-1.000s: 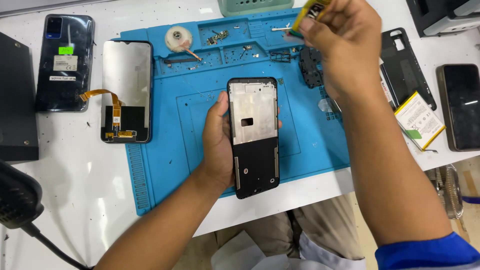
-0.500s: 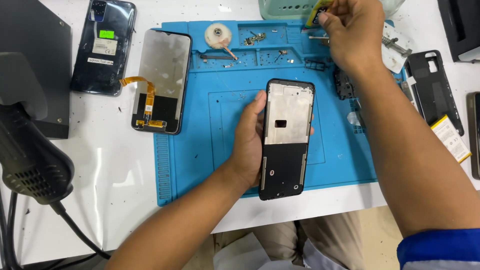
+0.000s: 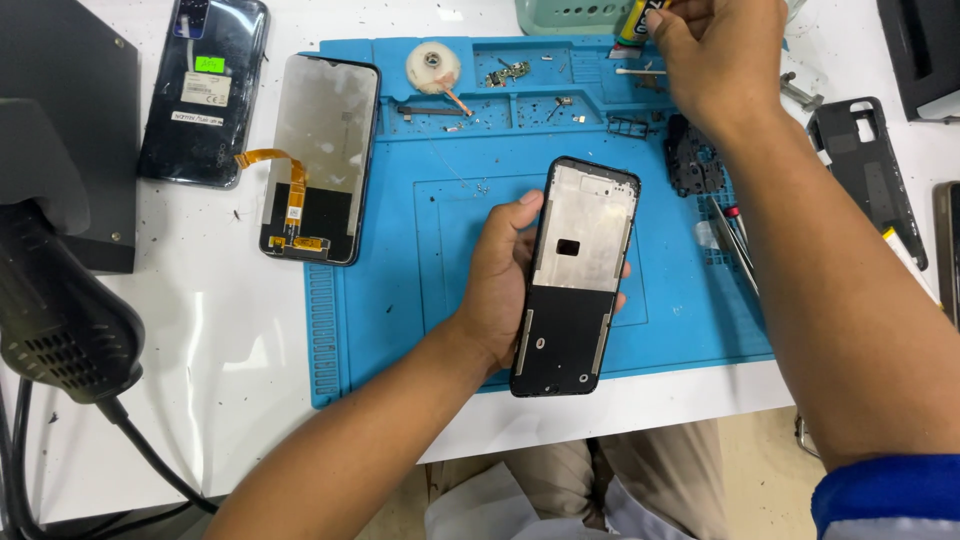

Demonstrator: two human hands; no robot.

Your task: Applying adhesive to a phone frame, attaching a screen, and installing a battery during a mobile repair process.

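Nearest the camera, the left hand (image 3: pixel 500 290) grips a bare phone frame (image 3: pixel 577 275) from its left side, thumb curled over the near edge and fingertips showing at the far edge. The frame is held just above the blue work mat (image 3: pixel 400 300), its long axis running near to far, leaning slightly right at the top; its upper half is a silver plate, its lower half black.

The mat lies on a white table (image 3: pixel 230 330) flecked with dark specks. A black heat tool (image 3: pixel 60 320) with its cable sits at the left edge.

Left of the mat lies a display panel (image 3: pixel 320 160), face down, with an orange flex cable. Beyond it is a dark phone back (image 3: pixel 205 90) bearing a small green sticker and a white rectangular label. In the mat's far trays sit a round white spool (image 3: pixel 433 67) and small loose parts. Tweezers (image 3: pixel 735 240) and a black inner cover (image 3: pixel 690 165) lie at the mat's right; a black back cover (image 3: pixel 865 170) rests on the table further right.

Farthest, the right hand (image 3: pixel 715 60) is closed, pinching a yellow-and-black tube (image 3: pixel 636 18) at the mat's far edge.
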